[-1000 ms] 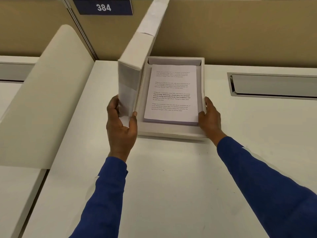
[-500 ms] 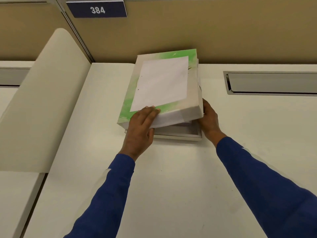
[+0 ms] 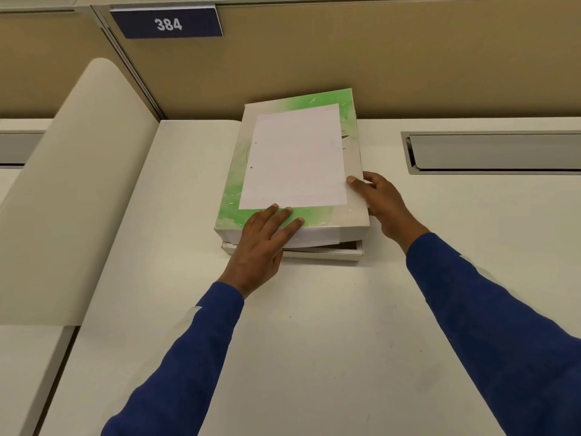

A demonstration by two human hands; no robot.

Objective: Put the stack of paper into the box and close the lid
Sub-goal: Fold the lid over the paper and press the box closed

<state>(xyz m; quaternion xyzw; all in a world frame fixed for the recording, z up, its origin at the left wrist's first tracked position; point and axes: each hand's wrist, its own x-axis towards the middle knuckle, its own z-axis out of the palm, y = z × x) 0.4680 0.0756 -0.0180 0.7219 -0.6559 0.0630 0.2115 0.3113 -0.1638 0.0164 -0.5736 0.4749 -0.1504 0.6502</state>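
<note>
Lid lowered over the box on the surface, its near-right corner not yet seated; left hand presses with flat, extended fingers while right hand, fingers spread against the lid's edge, steadies it; paper stack hidden inside, presumably.

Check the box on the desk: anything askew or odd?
Yes. The green-and-white cardboard lid isn't seated: its near right corner rides above the white box base, leaving a dark gap. Left hand presses the front edge; right hand is at the right side.
</note>
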